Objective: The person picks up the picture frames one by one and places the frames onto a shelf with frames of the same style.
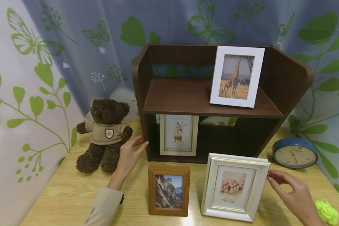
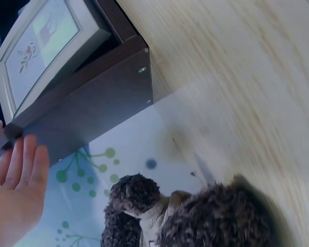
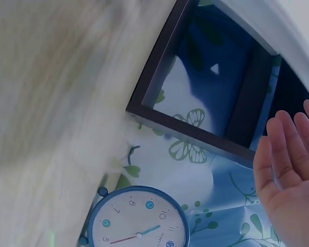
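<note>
At the left edge of the dark brown shelf [image 1: 180, 110] is my left hand [image 1: 130, 155], its fingertips right by the side panel and the thumb apart from the fingers. The left wrist view shows the shelf's side panel [image 2: 92, 98] just beyond the fingers. My right hand [image 1: 293, 194] has its fingertips at the right edge of a white frame with gold trim [image 1: 207, 188], which stands in front of the shelf. The right wrist view shows the fingers [image 3: 280, 149] fairly straight. Left of that frame stands a brown wooden frame [image 1: 169, 213] with a big cat picture.
A white giraffe frame [image 1: 217, 75] stands on the upper shelf, and a cream plant frame [image 1: 162, 135] below. A brown teddy bear [image 1: 104, 135] sits left of the shelf. To the right are a blue clock [image 1: 295, 153] and a yellow-green fluffy ball [image 1: 326, 212].
</note>
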### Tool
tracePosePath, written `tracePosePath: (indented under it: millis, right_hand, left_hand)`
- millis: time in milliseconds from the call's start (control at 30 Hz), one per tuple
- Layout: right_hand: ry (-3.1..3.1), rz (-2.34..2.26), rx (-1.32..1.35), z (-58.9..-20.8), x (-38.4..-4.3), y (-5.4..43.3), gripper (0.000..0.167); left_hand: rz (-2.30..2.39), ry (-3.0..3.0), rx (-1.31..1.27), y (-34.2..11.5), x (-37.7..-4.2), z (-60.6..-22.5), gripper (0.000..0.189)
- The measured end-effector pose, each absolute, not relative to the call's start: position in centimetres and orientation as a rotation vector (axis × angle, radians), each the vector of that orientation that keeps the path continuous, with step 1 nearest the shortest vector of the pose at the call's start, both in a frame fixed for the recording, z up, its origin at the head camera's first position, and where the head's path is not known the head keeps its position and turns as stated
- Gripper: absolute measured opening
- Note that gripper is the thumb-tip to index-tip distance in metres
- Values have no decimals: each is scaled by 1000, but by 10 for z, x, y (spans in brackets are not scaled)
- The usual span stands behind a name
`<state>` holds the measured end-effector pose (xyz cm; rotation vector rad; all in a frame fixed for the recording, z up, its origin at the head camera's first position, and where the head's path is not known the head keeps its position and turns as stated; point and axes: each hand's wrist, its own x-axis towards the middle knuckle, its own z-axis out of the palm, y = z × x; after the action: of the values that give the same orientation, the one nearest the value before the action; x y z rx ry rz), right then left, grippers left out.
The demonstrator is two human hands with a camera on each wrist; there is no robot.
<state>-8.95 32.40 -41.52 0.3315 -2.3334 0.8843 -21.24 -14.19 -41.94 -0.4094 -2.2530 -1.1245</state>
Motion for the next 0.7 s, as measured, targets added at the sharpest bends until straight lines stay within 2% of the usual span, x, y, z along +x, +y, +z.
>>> tracePosePath:
  millis: [267,700]
  right_hand:
    - [-2456,974,149,-417,-70,316,21]
    - [-2674,1061,42,-441,-66,305,38]
  left_hand:
    - [-1105,-2217,-373,-139,-217,-422,32]
    - [-1101,-2300,-370,-137,-222,-421,27]
